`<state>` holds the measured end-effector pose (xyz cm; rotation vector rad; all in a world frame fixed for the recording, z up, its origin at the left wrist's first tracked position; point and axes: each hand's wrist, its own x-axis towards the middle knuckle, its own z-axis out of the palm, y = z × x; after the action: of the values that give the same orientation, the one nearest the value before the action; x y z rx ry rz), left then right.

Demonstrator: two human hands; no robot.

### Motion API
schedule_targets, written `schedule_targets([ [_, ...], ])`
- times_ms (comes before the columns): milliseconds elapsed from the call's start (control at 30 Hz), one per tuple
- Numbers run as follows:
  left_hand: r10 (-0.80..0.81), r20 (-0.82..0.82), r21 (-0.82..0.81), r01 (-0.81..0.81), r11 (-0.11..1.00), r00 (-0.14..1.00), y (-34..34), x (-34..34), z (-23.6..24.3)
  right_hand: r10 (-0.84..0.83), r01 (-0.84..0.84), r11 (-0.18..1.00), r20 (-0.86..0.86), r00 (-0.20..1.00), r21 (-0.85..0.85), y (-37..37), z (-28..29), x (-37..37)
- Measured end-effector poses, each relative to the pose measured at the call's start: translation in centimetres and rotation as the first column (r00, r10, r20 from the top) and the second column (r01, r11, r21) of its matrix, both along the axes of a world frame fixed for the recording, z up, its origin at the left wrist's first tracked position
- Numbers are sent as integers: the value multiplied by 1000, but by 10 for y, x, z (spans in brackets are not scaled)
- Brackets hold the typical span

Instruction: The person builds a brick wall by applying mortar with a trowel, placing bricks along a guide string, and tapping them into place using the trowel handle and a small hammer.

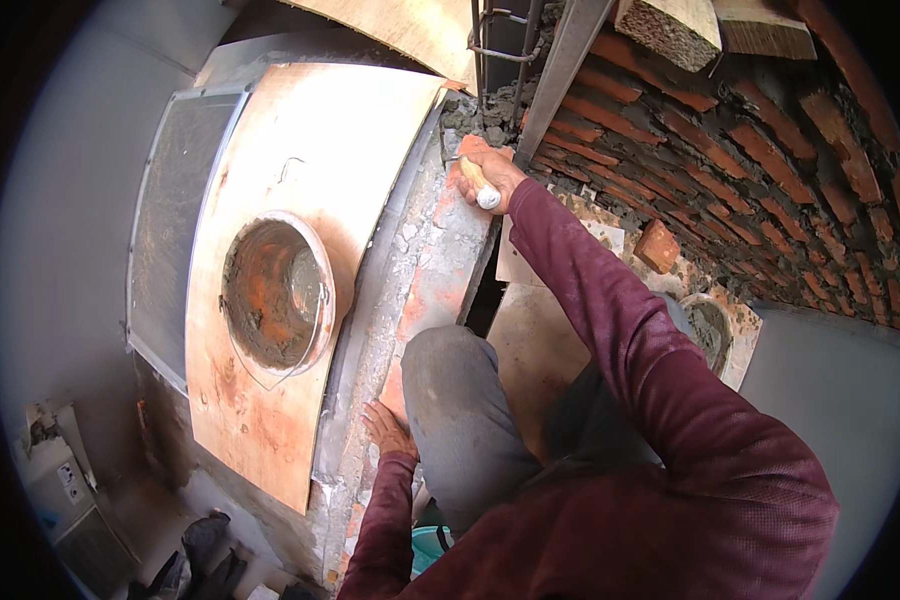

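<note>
My right hand (pixel 492 168) is wrapped round the pale wooden handle of a trowel (pixel 484 192), whose bent metal neck points toward the far end of the wall top. Its blade is hard to make out against the grey mortar (pixel 462 116) heaped there by the steel bars. My left hand (pixel 388 432) rests with fingers spread on the near part of the masonry ledge (pixel 438 262), beside my left knee. Left of the ledge, a mortar-smeared bucket (pixel 342 285) with a wire handle stands on a plywood sheet (pixel 245 430).
A rough brick wall (pixel 710 150) rises at the right, below sawn timbers (pixel 670 28). Upright steel bars (pixel 526 75) and a straight post (pixel 568 75) stand at the far end. A loose brick (pixel 657 246) and a container of mortar (pixel 707 335) lie right of my arm.
</note>
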<state>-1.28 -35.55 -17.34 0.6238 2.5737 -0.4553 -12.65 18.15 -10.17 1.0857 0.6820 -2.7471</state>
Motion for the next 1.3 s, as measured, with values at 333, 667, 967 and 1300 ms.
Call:
schedule_targets([
  [333, 270, 221, 135, -304, 943, 937, 32, 4, 40, -180, 149, 951, 92, 979, 272, -4, -30, -23],
  [667, 243, 391, 293, -370, 881, 888, 6, -11, 29, -667, 655, 745, -127, 734, -126, -34, -3, -8],
  [967, -48, 279, 382, -65, 922, 959, -47, -13, -15, -552, 452, 805, -207, 808, -384, -9, -28, -2],
  [1300, -36, 158, -11, 38, 999, 987, -97, -31, -103, -382, 351, 906, -95, 919, -238, 26, -51, -26],
])
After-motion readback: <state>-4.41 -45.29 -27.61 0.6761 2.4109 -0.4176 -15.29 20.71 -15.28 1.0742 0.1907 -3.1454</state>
